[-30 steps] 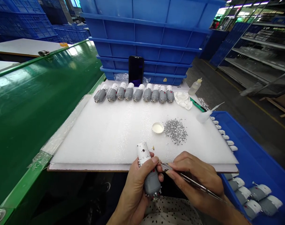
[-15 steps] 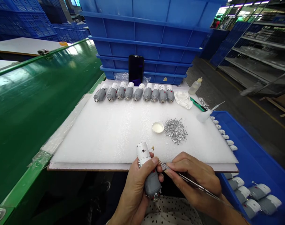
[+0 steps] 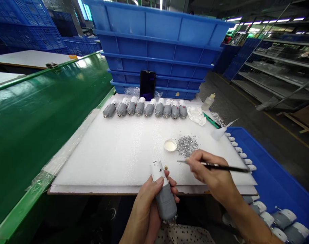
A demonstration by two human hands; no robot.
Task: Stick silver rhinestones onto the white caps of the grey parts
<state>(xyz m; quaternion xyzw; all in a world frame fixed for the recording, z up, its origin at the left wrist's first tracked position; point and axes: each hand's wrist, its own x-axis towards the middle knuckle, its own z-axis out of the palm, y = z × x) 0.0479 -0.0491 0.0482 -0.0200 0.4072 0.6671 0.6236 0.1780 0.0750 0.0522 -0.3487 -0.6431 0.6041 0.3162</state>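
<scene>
At the far left of the work, nine small grey-and-white plastic capsule-shaped models (image 3: 140, 107) stand in a row across the back of a white foam sheet (image 3: 105, 152). Nearer the person, the left hand (image 3: 145, 205) is closed round a grey-and-white plastic cylinder (image 3: 166, 201), thumb across its left side by the join and fingers wrapping from the right. The cylinder's long axis runs almost straight away from the body: its narrow white end leans forward and a little left towards the sheet, its wider grey end comes back right over the lap. Just right of the white end sits a tiny gold-coloured piece (image 3: 166, 167); whether it touches anything, I cannot tell. Farther right and forward is a small round white dish (image 3: 170, 150), then a loose scatter of tiny silvery pieces (image 3: 187, 145) beside it. On the near side of both, the right hand (image 3: 210, 173) pinches a slim dark-shafted tool (image 3: 228, 167) between thumb and fingertips. The shaft lies crosswise to the cylinder, its thin tip pointing left, roughly level with the white end but apart from it; the right hand is the nearer to the silvery pieces, the left hand alone holds the cylinder
</scene>
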